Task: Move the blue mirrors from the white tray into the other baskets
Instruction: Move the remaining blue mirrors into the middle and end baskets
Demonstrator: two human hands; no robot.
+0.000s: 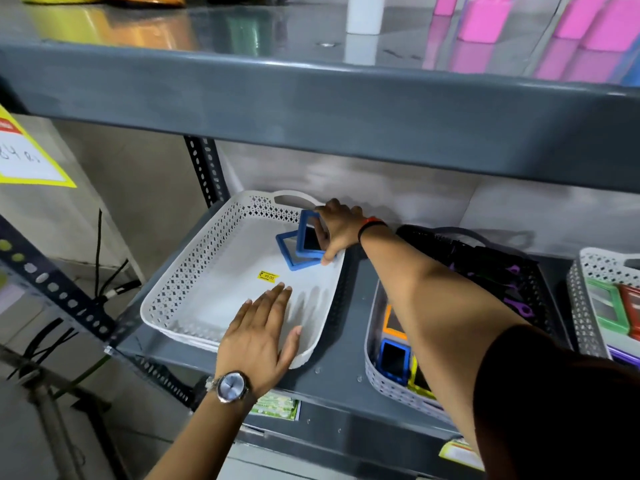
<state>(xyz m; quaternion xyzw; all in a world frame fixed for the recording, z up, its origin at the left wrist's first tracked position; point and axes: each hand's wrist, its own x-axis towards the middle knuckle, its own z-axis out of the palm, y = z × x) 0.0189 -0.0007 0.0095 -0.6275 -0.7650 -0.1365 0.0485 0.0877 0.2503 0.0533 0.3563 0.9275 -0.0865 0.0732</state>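
Right hand (341, 230) gripping 1 upright blue mirror (309, 237) in white tray (180, 289); left hand (263, 336) flat, spread, nearer.

Left hand (259, 336) flat; right hand (337, 230) pinching — arm outstretched.

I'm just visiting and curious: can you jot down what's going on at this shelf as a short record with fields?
place: grey shelf
white tray: two blue mirrors left, at its far right corner
right hand: gripping the upright blue mirror
left hand: open, resting flat on the tray's near edge
grey basket: already holds a blue mirror, with orange and yellow ones
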